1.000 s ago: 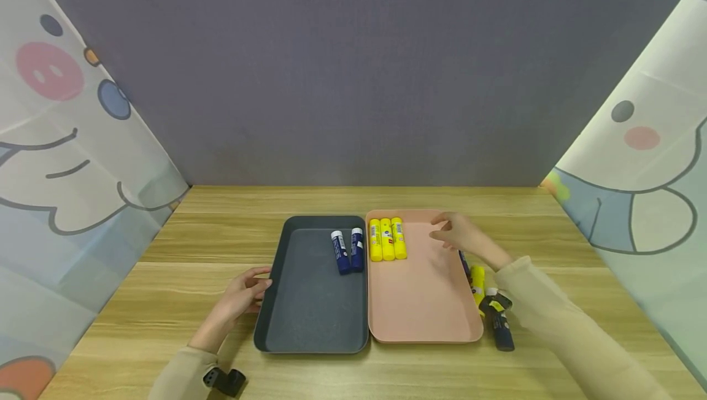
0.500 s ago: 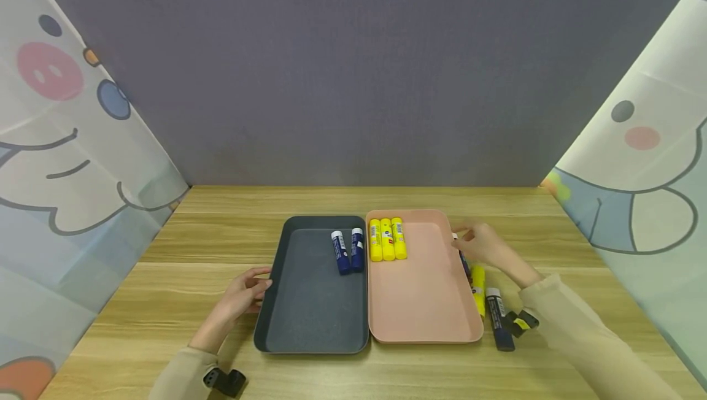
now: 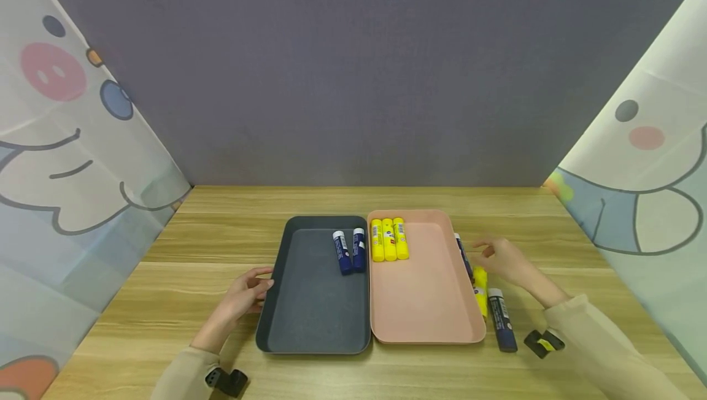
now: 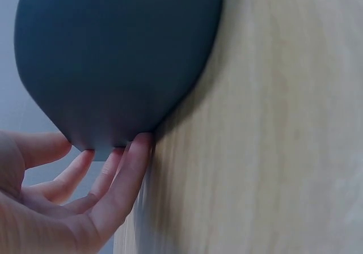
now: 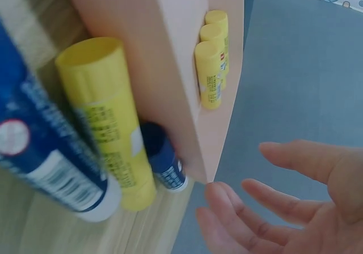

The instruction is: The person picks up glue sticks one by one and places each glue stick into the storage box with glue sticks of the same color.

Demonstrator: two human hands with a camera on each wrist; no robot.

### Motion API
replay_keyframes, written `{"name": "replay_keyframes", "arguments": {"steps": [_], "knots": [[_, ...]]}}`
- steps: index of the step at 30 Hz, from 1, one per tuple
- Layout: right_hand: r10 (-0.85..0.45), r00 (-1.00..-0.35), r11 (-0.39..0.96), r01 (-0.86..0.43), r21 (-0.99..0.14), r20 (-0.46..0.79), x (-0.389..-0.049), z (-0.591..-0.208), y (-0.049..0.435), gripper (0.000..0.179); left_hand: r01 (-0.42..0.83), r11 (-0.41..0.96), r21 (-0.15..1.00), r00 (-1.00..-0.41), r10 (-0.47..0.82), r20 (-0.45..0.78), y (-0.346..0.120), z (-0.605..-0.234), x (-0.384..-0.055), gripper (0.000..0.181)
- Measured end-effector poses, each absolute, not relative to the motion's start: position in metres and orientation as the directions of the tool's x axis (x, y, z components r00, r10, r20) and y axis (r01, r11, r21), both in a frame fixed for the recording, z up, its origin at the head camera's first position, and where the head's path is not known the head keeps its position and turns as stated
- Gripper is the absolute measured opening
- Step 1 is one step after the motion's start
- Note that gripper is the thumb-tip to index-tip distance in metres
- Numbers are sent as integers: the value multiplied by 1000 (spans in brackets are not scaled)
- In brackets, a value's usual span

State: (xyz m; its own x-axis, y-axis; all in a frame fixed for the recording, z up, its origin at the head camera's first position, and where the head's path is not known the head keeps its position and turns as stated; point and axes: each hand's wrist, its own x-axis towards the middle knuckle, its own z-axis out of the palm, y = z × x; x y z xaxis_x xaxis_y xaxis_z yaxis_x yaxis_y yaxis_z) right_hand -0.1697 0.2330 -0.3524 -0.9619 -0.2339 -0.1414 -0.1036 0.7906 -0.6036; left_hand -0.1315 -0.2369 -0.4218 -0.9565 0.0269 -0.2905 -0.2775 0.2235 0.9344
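My left hand (image 3: 242,294) rests its fingertips against the left side of the dark grey tray (image 3: 312,326); in the left wrist view, relaxed fingers (image 4: 127,177) touch the tray's outer wall. My right hand (image 3: 501,260) is over the table to the right of the pink tray (image 3: 425,302), thumb and fingers apart with nothing between them. Below and left of it lie a blue glue stick (image 3: 463,257) along the pink tray's side, a yellow glue stick (image 3: 480,292) and, closer to me, another blue glue stick (image 3: 502,320) with a white end.
Two blue glue sticks (image 3: 342,253) lie in the grey tray's upper right. Three yellow glue sticks (image 3: 389,240) stand in a row in the pink tray's upper left corner. The trays sit side by side on a wooden table (image 3: 232,222), before a grey panel (image 3: 359,81).
My right hand has moved from above the pink tray rightward and toward me, past its right rim, to near the loose glue sticks. The left hand has stayed at the grey tray.
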Motion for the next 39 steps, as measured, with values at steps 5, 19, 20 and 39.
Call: {"name": "replay_keyframes", "arguments": {"steps": [5, 19, 20, 39], "knots": [[-228, -966, 807, -116, -579, -124, -163, -356, 240, 39, -272, 226, 935, -958, 30, -285, -237, -422, -132, 42], [-212, -961, 841, -86, -535, -179, -145, -368, 261, 39, -273, 228, 935, -958, 24, -286, -237, -423, -132, 42], [-206, -961, 846, -80, -528, -186, -144, -369, 261, 40, -274, 229, 934, -958, 24, -286, -237, -423, -132, 43], [-153, -954, 835, 16, -551, -260, -128, -387, 265, 47, -273, 230, 934, -959, 18, -284, -237, -423, -132, 42]]}}
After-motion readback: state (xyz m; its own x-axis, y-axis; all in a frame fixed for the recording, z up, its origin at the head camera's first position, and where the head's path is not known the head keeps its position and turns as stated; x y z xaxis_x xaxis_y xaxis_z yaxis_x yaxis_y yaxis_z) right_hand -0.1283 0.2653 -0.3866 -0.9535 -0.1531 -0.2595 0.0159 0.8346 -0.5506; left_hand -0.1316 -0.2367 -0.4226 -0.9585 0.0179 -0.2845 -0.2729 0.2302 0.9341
